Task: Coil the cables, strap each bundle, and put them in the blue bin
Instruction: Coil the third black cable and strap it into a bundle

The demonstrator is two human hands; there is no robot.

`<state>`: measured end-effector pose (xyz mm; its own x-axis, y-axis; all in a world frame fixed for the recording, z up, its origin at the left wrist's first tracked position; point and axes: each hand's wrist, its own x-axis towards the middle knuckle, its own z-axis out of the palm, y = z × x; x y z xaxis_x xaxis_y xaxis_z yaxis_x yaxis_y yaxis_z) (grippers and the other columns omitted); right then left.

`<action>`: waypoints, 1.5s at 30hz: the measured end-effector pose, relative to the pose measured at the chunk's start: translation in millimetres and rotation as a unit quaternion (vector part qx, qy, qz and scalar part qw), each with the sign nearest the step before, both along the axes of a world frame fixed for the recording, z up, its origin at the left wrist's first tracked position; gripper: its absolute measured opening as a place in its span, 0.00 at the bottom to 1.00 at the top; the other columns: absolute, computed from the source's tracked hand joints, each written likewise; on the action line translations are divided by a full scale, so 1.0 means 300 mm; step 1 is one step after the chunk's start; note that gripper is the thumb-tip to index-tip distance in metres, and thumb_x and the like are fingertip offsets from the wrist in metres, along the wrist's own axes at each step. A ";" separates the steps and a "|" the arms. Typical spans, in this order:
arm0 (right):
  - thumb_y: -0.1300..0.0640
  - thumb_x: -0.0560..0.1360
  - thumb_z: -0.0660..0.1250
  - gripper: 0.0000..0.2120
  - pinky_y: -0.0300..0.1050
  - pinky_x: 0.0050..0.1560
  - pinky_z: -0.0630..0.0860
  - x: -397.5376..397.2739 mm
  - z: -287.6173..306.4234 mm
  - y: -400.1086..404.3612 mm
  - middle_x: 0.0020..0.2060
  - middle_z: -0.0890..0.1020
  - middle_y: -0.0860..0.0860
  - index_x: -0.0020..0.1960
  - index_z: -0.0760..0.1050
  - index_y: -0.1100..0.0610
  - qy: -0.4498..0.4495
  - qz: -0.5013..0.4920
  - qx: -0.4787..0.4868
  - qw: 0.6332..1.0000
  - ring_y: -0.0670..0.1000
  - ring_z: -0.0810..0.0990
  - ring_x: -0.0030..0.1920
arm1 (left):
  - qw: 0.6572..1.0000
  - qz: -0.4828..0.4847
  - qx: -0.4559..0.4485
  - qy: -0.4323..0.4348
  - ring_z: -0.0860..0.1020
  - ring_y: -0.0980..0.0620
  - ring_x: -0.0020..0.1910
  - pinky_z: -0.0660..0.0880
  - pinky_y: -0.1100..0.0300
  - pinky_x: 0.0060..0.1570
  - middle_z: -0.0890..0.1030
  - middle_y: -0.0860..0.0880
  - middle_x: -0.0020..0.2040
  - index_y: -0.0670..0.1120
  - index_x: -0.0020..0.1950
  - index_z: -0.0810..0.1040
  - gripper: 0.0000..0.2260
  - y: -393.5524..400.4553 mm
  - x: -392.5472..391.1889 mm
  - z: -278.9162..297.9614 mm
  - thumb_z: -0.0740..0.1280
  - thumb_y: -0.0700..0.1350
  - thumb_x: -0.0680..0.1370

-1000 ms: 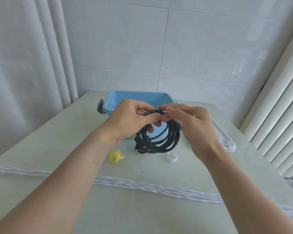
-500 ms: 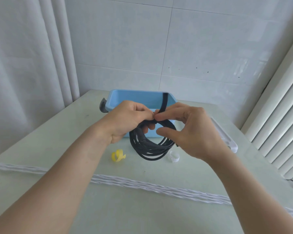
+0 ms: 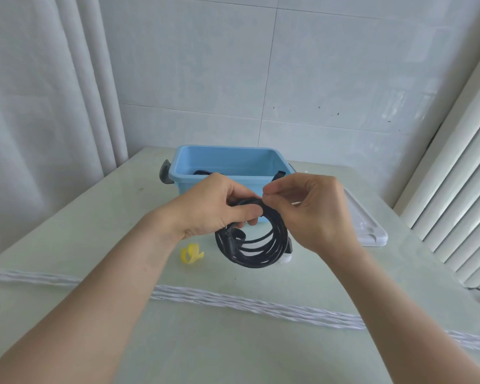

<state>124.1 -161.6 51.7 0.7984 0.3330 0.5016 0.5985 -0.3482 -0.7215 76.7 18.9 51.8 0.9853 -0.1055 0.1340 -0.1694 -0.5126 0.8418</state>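
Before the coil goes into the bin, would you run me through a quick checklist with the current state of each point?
1. Left hand grips the coil: ok.
2. Right hand pinches at the coil's top: ok.
3. Strap closed round the coil: cannot tell, fingers hide it.
4. Loops tidy, none trailing: ok.
5. Bin open behind the hands: ok.
6. Room in the bin: ok, though one dark cable lies inside.
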 end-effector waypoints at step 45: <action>0.60 0.74 0.74 0.03 0.55 0.48 0.75 0.032 -0.020 -0.001 0.41 0.87 0.58 0.45 0.87 0.58 0.238 0.055 0.184 0.952 0.59 0.83 0.42 | 0.993 0.043 0.016 -0.112 0.85 0.55 0.46 0.79 0.51 0.55 0.87 0.51 0.46 0.43 0.50 0.82 0.07 -0.042 0.013 -0.007 0.75 0.38 0.73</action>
